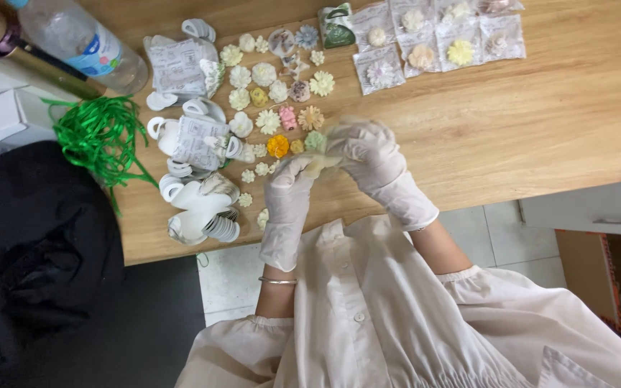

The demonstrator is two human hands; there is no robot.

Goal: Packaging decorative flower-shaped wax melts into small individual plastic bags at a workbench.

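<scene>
Wooden tabletop (512, 122) fills the upper part of the frame, with pale floor tiles and my cream smock below it. At far left lies a black cloth bag (30, 244), then a loose tangle of green ribbon (98, 136) with a clear plastic bottle (84, 43) above it, then a heap of white ribbon loops and printed paper tags (192, 144). Just right of those, small moulded flowers in cream, pink, orange and green (271, 100) are spread in loose rows.

Low in the middle of the frame, my left hand (289, 201), in a white glove, meets my right hand (371, 162), also gloved, just above the tabletop edge. Both sets of fingers are curled in and pinching one small pale yellowish piece (321, 165) between them; it is blurred, so I cannot tell its shape. I judge I am working that single piece, and the next move wants a light, steady pinch.

At upper right sit clear packets holding single flowers (440, 39).
</scene>
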